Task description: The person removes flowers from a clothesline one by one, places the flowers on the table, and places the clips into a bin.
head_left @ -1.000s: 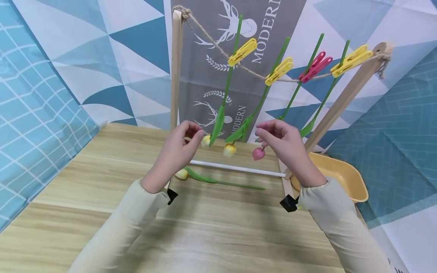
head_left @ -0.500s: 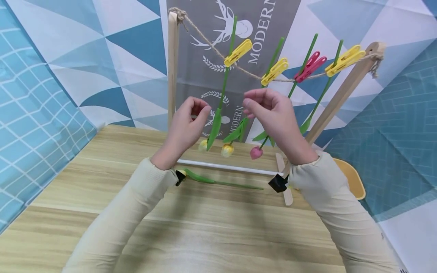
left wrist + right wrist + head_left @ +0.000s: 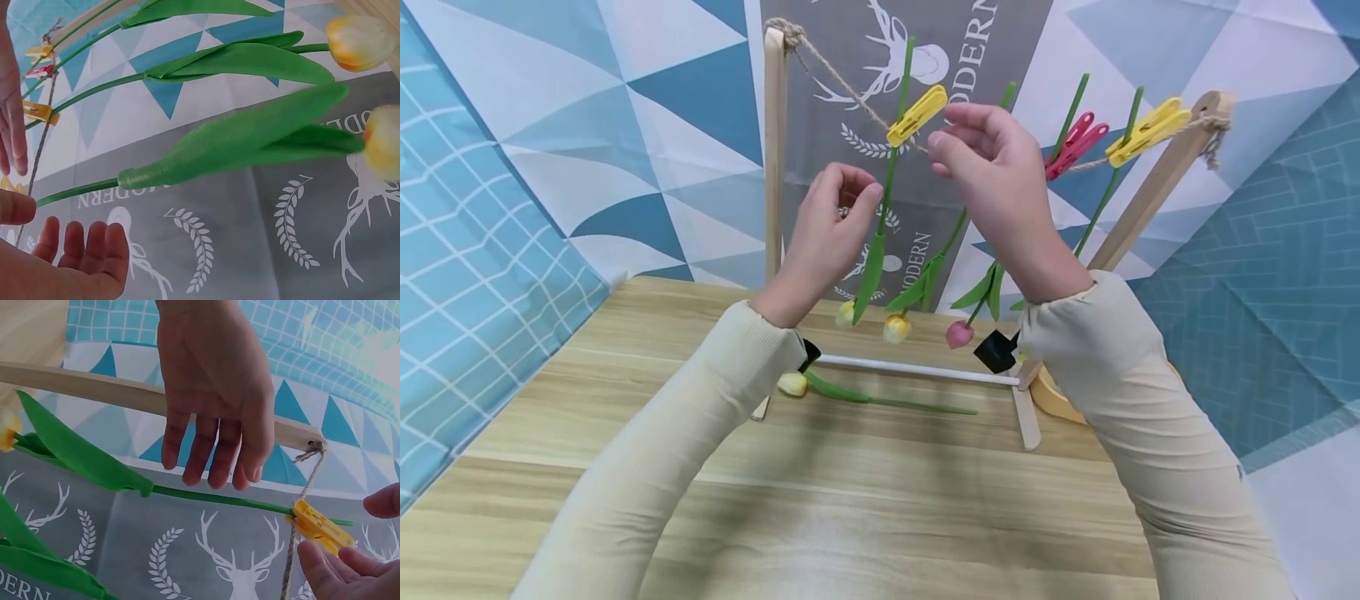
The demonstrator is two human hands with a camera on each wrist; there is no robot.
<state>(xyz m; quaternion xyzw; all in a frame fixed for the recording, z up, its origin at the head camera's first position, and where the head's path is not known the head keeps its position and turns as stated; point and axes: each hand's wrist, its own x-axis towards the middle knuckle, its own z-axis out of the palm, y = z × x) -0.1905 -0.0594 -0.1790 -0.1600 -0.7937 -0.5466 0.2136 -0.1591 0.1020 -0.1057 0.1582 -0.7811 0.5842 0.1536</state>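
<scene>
An artificial yellow-white tulip hangs head down by its green stem (image 3: 887, 187) from a yellow clothespin (image 3: 917, 115), which grips the stem to a twine line (image 3: 289, 559). Beside that clothespin is my right hand (image 3: 992, 158); in the right wrist view its thumb and fingers stand apart around the clip's handles, and contact cannot be made out. My left hand (image 3: 838, 221) is left of the stem, fingers loosely bent, holding nothing. Further along hang another yellow tulip (image 3: 897, 328) and a pink tulip (image 3: 959, 334). A red clothespin (image 3: 1077, 146) and a yellow one farther right clip more stems.
The twine spans two wooden posts (image 3: 775, 150), joined low down by a white rod (image 3: 917, 368). A loose tulip (image 3: 857, 395) lies on the wooden table (image 3: 820, 517) before the rod. Partly behind my right arm is a yellow-orange basin (image 3: 1052, 398).
Both hands have risen from near the hanging blooms. My right hand has come up to the leftmost clothespin; the left has moved up and right toward that tulip's stem.
</scene>
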